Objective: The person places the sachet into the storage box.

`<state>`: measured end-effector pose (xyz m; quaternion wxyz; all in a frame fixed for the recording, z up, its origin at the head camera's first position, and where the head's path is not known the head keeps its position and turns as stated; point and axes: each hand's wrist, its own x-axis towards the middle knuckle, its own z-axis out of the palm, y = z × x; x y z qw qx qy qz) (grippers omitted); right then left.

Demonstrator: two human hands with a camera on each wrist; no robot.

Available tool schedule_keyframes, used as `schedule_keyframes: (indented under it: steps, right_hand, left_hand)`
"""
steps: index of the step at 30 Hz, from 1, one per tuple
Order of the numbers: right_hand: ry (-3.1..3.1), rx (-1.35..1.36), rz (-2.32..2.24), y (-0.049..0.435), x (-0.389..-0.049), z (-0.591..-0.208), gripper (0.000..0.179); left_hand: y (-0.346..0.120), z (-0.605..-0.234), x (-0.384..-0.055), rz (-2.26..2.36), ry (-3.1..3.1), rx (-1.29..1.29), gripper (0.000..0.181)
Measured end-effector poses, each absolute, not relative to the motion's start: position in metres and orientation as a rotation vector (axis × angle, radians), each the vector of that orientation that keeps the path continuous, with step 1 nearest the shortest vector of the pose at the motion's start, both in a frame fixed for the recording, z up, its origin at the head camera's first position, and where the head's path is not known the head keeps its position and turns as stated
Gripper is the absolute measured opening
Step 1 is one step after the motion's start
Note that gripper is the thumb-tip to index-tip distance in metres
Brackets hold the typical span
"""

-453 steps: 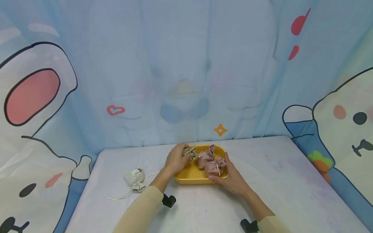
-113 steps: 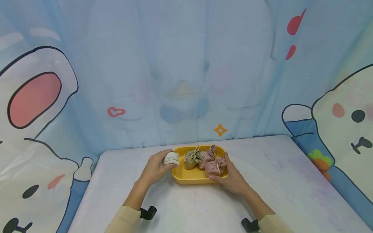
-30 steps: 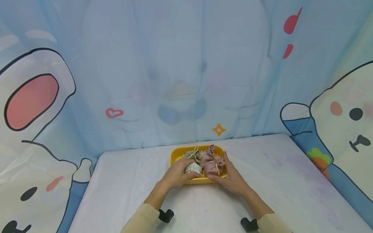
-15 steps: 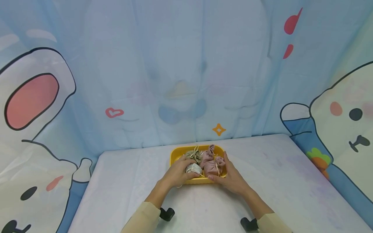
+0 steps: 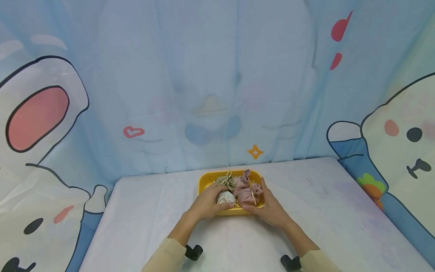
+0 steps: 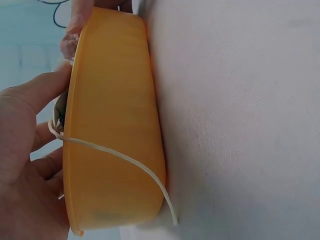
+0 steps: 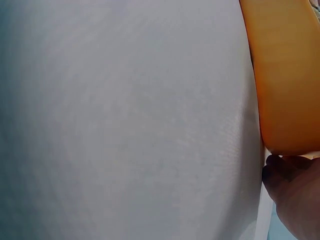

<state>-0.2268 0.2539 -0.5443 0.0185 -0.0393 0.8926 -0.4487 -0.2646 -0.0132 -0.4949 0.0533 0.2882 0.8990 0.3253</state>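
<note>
A yellow tray (image 5: 204,183) stands on the table with several small drawstring pouches in it. My left hand (image 5: 208,203) reaches over its front left rim and holds a white pouch (image 5: 225,197) inside, thumb in front and fingers behind. In the left wrist view, a cream cord (image 6: 120,154) hangs over the tray's outer wall down to the table. Behind the white pouch sits an olive green pouch (image 5: 227,181), partly hidden. Two pink pouches (image 5: 249,195) fill the right side. My right hand (image 5: 272,211) grips the tray's right end, thumb at the front rim.
A white cloth (image 5: 323,211) covers the table, whose far edge runs just behind the tray. A light blue curtain (image 5: 163,94) with cartoon animals hangs behind and at both sides. Black wrist camera mounts (image 5: 193,252) stick out near the sleeves.
Earlier the left hand held the green pouch in the tray while the white one lay on the table. It then carried the white pouch rightward into the tray. The right hand stays put.
</note>
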Motion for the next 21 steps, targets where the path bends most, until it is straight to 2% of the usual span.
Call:
schedule_keyframes:
  steps: [17,21]
  right_hand:
    - [2.777,-0.098,-1.376,0.258,-0.229,-0.545,0.129]
    - [2.786,-0.094,-1.361,0.258,-0.229,-0.544,0.13]
  left_hand:
    - [-0.025,-0.496,-0.263,1.099,2.744,0.908,0.064]
    - [-0.029,-0.498,-0.261,1.152,2.8,0.912,0.058]
